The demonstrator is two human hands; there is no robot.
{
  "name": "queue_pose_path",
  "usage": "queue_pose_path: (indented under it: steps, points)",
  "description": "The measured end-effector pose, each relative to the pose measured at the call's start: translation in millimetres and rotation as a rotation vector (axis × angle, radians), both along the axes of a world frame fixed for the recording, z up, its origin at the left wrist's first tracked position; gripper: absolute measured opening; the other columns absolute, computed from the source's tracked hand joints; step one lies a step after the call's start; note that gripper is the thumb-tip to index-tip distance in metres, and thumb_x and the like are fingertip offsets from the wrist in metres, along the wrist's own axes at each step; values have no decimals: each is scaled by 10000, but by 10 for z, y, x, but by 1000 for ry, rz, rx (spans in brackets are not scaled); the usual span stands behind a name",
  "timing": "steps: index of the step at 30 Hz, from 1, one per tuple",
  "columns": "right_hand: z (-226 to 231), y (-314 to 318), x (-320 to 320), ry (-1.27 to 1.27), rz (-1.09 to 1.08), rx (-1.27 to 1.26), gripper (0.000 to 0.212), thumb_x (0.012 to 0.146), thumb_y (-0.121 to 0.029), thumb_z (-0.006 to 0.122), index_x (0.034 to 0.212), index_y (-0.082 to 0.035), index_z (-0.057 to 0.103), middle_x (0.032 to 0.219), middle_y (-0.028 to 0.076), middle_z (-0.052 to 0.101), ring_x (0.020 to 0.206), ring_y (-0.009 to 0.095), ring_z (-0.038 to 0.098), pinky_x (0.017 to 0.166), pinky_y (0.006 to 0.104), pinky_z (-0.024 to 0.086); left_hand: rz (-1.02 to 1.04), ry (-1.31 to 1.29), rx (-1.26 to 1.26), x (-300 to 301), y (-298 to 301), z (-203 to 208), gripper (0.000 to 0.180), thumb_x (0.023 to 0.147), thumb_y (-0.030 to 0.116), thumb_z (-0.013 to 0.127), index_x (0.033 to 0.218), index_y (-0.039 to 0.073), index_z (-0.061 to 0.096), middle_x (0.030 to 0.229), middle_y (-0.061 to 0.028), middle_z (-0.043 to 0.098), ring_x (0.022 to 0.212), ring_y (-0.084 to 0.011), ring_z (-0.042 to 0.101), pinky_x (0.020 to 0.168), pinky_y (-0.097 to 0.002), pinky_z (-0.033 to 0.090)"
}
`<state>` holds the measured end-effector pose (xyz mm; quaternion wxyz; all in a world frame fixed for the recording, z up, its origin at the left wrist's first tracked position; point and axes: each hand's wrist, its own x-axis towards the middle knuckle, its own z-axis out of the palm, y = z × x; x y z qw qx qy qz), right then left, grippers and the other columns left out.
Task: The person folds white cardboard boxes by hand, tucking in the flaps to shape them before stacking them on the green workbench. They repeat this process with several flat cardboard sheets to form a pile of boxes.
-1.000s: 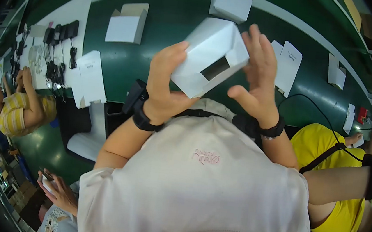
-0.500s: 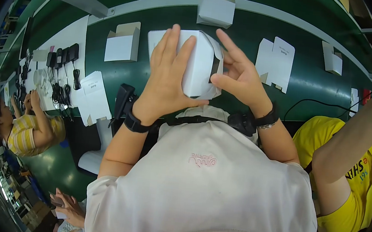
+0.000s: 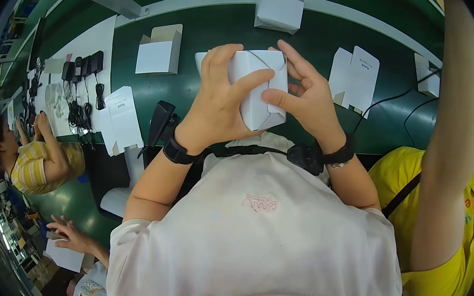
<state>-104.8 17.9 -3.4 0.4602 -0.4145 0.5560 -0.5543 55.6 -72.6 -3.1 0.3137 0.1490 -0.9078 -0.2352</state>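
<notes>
A white cardboard box (image 3: 259, 111) is held up between both my hands, above the front edge of the green bench. My left hand (image 3: 214, 96) wraps its left side, with the thumb laid toward the box's right end. At that end my right hand (image 3: 307, 97) presses the end flap with its thumb, its other fingers round the far side. The flap lies almost level with the box walls. What is inside the box is hidden.
Open white boxes (image 3: 159, 53) (image 3: 279, 12) (image 3: 427, 77) and flat unfolded cartons (image 3: 355, 76) (image 3: 121, 121) lie on the green bench (image 3: 204, 23). Black power adapters (image 3: 87, 66) with cables sit at left. A co-worker in yellow (image 3: 436, 284) reaches across at right; other people work at left.
The dark gap at the box's right end has gone as the flap folded in. My left thumb has moved onto that end. At right, the co-worker's arm has swung up and forward.
</notes>
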Motion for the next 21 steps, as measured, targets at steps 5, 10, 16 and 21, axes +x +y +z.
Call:
queue_pose_path:
  steps: [5,10,16,21]
  points:
    - [71,3,29,-72,17,76,763,710,-80,742,1361,-37,346,1315,121,460,1111,172,495,933,291,420,28,146,91,-11,68,-132,835,462,205,829,1206,209,449,1247,-193,310,1138,-403,344,918,-495,313]
    - [1,-13,87,-373,-10,76,716,750,-18,679,1376,-71,335,1305,101,457,1134,169,466,978,284,361,-26,260,103,-12,60,-196,838,457,152,818,1197,216,430,1255,-191,305,1139,-404,351,928,-495,310]
    - [-93,-51,206,-680,-84,8,674,802,38,594,1395,-62,290,1193,84,523,1054,141,499,923,273,391,13,159,18,24,95,-172,824,466,113,791,1198,228,430,1262,-189,313,1153,-403,345,940,-499,296]
    - [-125,-53,242,-602,-87,-8,675,826,7,582,1411,-94,262,1207,55,500,1078,134,473,950,273,359,16,264,43,-5,113,-275,775,476,130,805,1167,224,468,1265,-198,314,1160,-407,337,944,-510,282]
